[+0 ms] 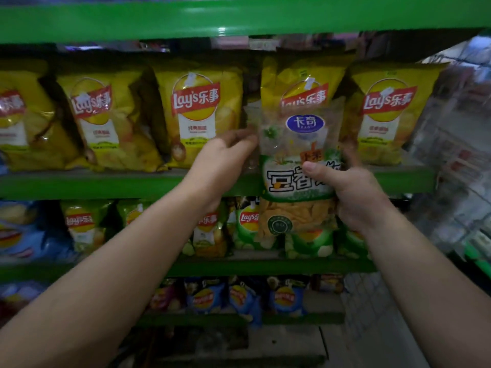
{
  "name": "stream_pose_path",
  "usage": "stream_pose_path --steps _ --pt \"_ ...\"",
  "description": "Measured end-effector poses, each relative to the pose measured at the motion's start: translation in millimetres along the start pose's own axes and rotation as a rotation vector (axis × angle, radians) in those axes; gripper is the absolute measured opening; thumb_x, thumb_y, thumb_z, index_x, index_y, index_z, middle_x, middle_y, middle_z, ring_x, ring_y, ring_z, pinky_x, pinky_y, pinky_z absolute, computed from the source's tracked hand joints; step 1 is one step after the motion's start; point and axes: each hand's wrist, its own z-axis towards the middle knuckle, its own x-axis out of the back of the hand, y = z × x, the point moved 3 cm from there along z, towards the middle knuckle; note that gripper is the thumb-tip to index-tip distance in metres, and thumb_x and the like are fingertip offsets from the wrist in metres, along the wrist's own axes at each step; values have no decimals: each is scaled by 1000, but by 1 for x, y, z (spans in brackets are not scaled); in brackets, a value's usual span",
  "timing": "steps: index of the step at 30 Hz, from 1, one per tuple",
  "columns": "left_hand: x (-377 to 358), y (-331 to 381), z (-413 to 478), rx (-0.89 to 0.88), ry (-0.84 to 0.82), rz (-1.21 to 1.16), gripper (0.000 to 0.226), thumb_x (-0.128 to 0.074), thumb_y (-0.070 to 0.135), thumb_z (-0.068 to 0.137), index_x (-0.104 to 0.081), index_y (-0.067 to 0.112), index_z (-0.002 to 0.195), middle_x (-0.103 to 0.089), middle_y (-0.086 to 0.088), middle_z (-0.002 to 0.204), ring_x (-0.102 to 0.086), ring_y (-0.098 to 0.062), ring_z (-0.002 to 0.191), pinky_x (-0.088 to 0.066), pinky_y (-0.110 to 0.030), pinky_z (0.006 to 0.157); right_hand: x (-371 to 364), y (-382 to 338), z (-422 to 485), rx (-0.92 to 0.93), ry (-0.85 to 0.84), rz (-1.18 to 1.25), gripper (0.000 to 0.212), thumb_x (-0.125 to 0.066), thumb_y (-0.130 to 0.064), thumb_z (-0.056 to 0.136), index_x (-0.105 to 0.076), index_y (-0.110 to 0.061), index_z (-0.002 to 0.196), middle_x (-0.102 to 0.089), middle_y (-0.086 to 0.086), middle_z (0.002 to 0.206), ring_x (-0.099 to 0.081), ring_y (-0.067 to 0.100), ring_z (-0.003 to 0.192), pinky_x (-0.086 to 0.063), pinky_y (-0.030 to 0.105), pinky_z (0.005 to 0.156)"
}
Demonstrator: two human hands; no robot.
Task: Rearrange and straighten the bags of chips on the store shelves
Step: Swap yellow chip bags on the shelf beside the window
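Observation:
A clear green-and-white snack bag (297, 144) with a blue oval logo is held upright in front of the middle shelf. My right hand (350, 195) grips its lower right edge, thumb across the front. My left hand (225, 158) touches its left edge with fingers curled. Behind it stands a yellow Lay's bag (303, 81), partly covered. More yellow Lay's bags (196, 112) line the same shelf, upright or slightly leaning.
Green shelf edges (106, 184) run across the view. Green Lay's bags (247, 227) fill the shelf below, blue bags (26, 229) sit at the left, and blue and purple bags (204, 298) sit on the lowest shelf. A wire rack (457, 144) stands at the right.

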Motion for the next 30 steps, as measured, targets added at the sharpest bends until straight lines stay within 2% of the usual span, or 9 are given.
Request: stream_pose_path --steps 5,7,9,12,16,19,22,26,30 --pt "21 -15 -36 -69 -107 55 23 -62 44 92 -55 46 114 -70 34 101 -66 12 96 -55 -11 74 -40 11 7 24 -61 -43 73 -91 -29 52 -60 -33 118 -74 3 109 -73 25 94 -59 47 77" --pt "29 -22 -45 -51 -66 139 68 -70 65 76 -41 47 135 -64 27 124 -62 3 113 -55 -25 92 -59 16 7 30 -105 -51 70 -91 -31 53 -62 -34 116 -74 1 107 -73 23 93 -60 42 72" --pt "41 -31 -50 -5 16 187 92 -73 77 60 -23 65 136 -55 22 137 -58 -4 120 -51 -38 100 -78 23 6 13 -153 -16 74 -91 -32 49 -62 -29 117 -75 2 106 -73 23 93 -60 37 69" --pt "61 -43 -60 -4 126 116 91 -81 63 60 -25 67 132 -61 25 124 -65 3 105 -56 -35 94 -106 33 2 -43 -220 34 82 -87 -31 49 -57 -23 124 -74 6 108 -72 26 96 -58 40 73" --pt "94 -60 -74 36 189 -47 80 -88 44 56 -38 76 110 -68 10 122 -70 -12 105 -58 -45 89 -132 44 -2 -145 -423 118 58 -73 -26 73 -57 -20 128 -70 9 118 -67 28 107 -57 43 82" --pt "126 -70 -90 54 246 -150 80 -90 34 55 -44 73 107 -75 11 107 -74 -19 97 -60 -49 83 -151 50 -2 -165 -474 77 50 -64 -34 79 -58 -19 126 -68 8 122 -64 29 111 -51 51 89" --pt "160 -80 -108 61 329 -170 75 -90 31 58 -49 72 105 -75 12 106 -74 -18 98 -61 -45 80 -171 52 4 -170 -427 118 49 -59 -37 75 -60 -15 119 -70 6 107 -66 25 95 -50 41 76" --pt "209 -89 -137 83 450 -169 75 -90 33 60 -48 68 112 -74 10 110 -73 -19 99 -62 -44 79 -206 65 11 -201 -401 133 32 -60 -34 71 -65 -21 99 -73 -4 85 -68 13 76 -47 36 73" --pt "260 -93 -163 89 561 -212 85 -91 31 57 -49 50 129 -71 -1 119 -72 -27 102 -59 -54 82 -254 86 10 -263 -440 98 19 -52 -25 94 -63 -20 109 -69 2 99 -66 23 93 -48 39 78"
